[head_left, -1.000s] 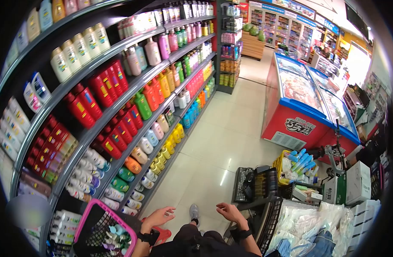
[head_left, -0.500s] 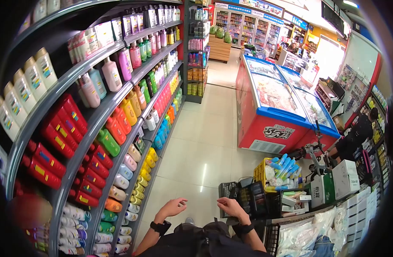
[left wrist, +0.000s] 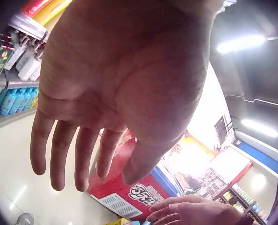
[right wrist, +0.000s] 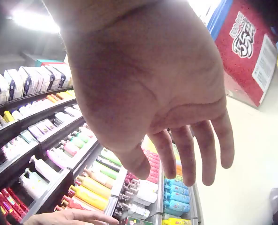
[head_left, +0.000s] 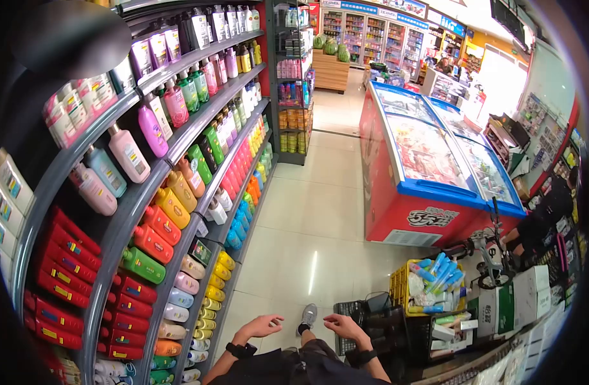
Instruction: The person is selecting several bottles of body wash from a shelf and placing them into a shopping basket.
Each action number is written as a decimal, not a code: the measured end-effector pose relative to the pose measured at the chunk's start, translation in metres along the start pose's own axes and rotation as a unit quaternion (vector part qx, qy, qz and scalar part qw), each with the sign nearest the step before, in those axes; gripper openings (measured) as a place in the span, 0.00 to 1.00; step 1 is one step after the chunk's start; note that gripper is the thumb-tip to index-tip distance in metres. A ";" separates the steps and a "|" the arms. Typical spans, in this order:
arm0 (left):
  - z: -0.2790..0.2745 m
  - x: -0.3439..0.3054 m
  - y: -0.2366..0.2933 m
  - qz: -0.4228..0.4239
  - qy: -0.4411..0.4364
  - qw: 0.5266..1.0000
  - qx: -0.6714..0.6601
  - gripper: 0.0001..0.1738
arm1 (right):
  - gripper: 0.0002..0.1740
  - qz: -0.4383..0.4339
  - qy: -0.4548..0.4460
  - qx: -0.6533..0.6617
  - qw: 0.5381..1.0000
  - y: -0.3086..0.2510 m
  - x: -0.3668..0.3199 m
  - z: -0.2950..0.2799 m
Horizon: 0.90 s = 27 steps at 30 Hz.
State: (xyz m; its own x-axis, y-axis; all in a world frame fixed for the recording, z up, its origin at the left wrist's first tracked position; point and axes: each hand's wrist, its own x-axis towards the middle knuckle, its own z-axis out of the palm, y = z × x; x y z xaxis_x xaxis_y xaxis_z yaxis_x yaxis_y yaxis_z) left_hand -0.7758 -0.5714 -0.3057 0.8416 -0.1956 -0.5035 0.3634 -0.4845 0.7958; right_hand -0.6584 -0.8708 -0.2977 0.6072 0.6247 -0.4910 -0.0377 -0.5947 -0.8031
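Observation:
Both hands hang in front of the body over the aisle floor, apart from each other and holding nothing. My left hand (head_left: 261,326) points inward on the side of the shelves; the left wrist view shows its bare palm with fingers (left wrist: 64,145) extended. My right hand (head_left: 344,326) mirrors it near a black basket (head_left: 371,321), and its palm and loosely straight fingers (right wrist: 207,145) fill the right wrist view. Nearest on the left are shelved bottles: yellow bottles (head_left: 219,280), a green bottle (head_left: 144,264) and red bottles (head_left: 63,269).
A red and blue chest freezer (head_left: 403,199) stands ahead on the right. A yellow basket (head_left: 400,301) of packages, a bicycle (head_left: 490,256) and white cartons (head_left: 532,285) line the right side. Tiled floor (head_left: 281,256) runs between shelves and freezer. A person in dark clothes (head_left: 551,205) is at far right.
The view has moved forward along the aisle, and the pink-rimmed basket at lower left has left sight. Both hands stay empty, held in front of the body.

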 end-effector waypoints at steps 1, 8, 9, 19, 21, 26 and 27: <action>-0.015 0.013 0.005 -0.004 0.007 1.000 0.002 0.25 | 0.22 -0.009 -0.005 0.007 1.000 -0.008 0.022 -0.016; -0.113 0.113 0.059 -0.019 0.094 0.995 -0.036 0.24 | 0.20 -0.106 0.014 0.011 0.994 -0.040 0.159 -0.127; -0.124 0.126 0.068 -0.022 0.098 0.994 -0.033 0.24 | 0.20 -0.094 0.019 0.009 0.995 -0.048 0.174 -0.141; -0.208 0.299 0.104 -0.006 -0.006 1.000 -0.015 0.24 | 0.21 -0.056 0.010 -0.010 0.998 -0.060 0.295 -0.269; -0.238 0.340 0.119 -0.020 -0.012 1.000 -0.001 0.24 | 0.21 -0.038 0.004 -0.002 0.999 -0.059 0.327 -0.294; -0.330 0.460 0.134 0.020 0.004 1.000 -0.003 0.24 | 0.21 -0.011 0.042 0.027 0.999 -0.081 0.417 -0.370; -0.351 0.480 0.145 0.035 0.021 0.999 0.021 0.24 | 0.21 -0.006 0.045 0.025 0.999 -0.098 0.427 -0.387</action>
State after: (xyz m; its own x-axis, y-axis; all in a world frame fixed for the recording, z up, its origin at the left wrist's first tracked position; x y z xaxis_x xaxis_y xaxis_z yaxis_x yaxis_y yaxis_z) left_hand -0.1795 -0.4360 -0.3140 0.8813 -0.1944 -0.4307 0.2859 -0.5065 0.8135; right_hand -0.0887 -0.7416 -0.2986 0.6771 0.5820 -0.4503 -0.0679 -0.5599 -0.8258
